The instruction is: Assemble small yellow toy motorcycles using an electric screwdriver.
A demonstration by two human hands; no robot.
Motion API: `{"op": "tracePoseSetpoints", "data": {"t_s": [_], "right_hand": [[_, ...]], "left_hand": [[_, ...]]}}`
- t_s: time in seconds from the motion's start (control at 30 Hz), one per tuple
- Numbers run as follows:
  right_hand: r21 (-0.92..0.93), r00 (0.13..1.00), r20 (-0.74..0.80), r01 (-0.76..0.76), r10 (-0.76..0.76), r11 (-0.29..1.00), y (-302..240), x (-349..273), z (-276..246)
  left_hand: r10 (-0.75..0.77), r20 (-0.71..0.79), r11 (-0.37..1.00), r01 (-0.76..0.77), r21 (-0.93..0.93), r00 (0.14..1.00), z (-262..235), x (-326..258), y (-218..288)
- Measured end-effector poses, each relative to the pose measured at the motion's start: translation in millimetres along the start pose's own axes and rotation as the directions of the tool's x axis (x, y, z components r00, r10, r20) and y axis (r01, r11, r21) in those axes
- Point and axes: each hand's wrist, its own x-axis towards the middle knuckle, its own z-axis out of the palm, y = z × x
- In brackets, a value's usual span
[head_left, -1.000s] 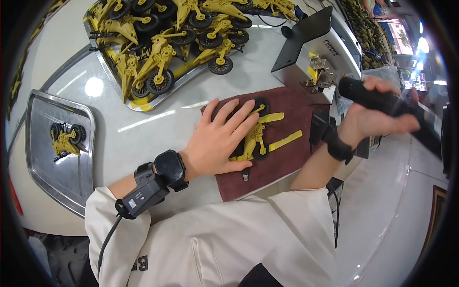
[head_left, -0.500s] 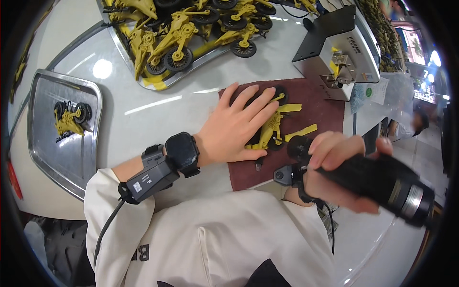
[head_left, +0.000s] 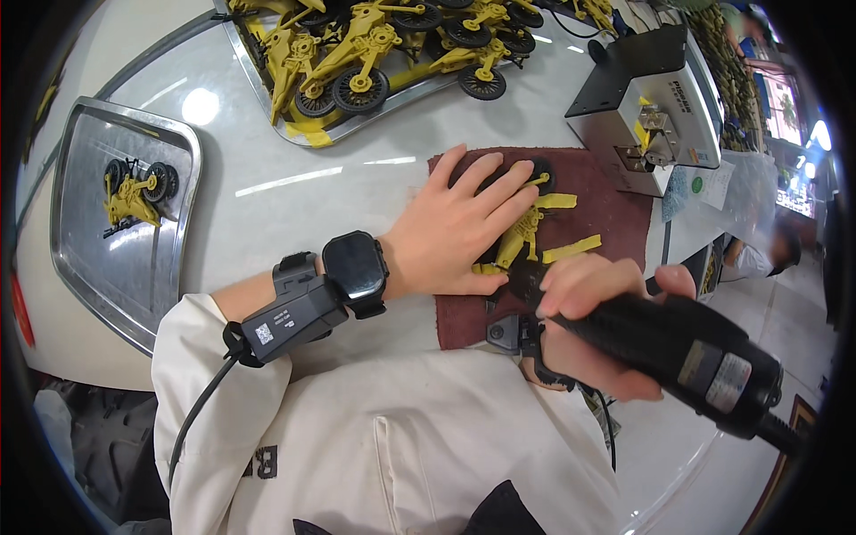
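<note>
A yellow toy motorcycle [head_left: 517, 239] with black wheels lies on a dark red cloth [head_left: 611, 214]. My left hand [head_left: 455, 223] spans it and holds it down, fingers over the wheel end and thumb by the lower end. My right hand [head_left: 593, 308] is wrapped round a black electric screwdriver [head_left: 678, 343]. The tool's dark front end is next to the lower part of the motorcycle; whether it touches cannot be made out. Two short yellow strips, one being this strip [head_left: 573, 247], lie at the motorcycle's right side.
A metal tray [head_left: 76, 223] on the left carries one yellow toy motorcycle [head_left: 134, 203]. Behind my hands, another tray [head_left: 259, 89] is heaped with several more. A black and white screw feeder [head_left: 637, 107] stands at the back right, beside a clear plastic bag [head_left: 749, 192].
My right hand has brought the screwdriver leftward to the motorcycle's lower end. My left hand stays on the motorcycle. The whole view has shifted slightly.
</note>
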Motion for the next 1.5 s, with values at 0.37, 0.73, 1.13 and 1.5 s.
{"op": "tracePoseSetpoints", "data": {"t_s": [0.37, 0.73, 1.13, 1.5], "right_hand": [[-0.009, 0.990, 0.110, -0.088, 0.089, 0.996, -9, 1, -14], [0.043, 0.993, -0.083, 0.088, -0.084, 0.995, -11, -1, -1], [-0.024, 0.992, 0.111, 0.054, -0.051, 0.998, 4, 9, -8], [0.001, 0.952, -0.287, 0.111, -0.106, 0.994, -13, 18, -5]], "left_hand": [[0.000, 0.002, 1.000, 0.000, -0.022, 1.000, 2, 0, 1], [-0.004, 0.023, 1.000, 0.004, -0.007, 1.000, 0, 1, 1], [0.023, 0.011, 0.999, -0.023, -0.022, 1.000, 2, 8, 0], [0.044, -0.065, 0.990, -0.052, -0.129, 0.997, -15, -3, -3]]}}
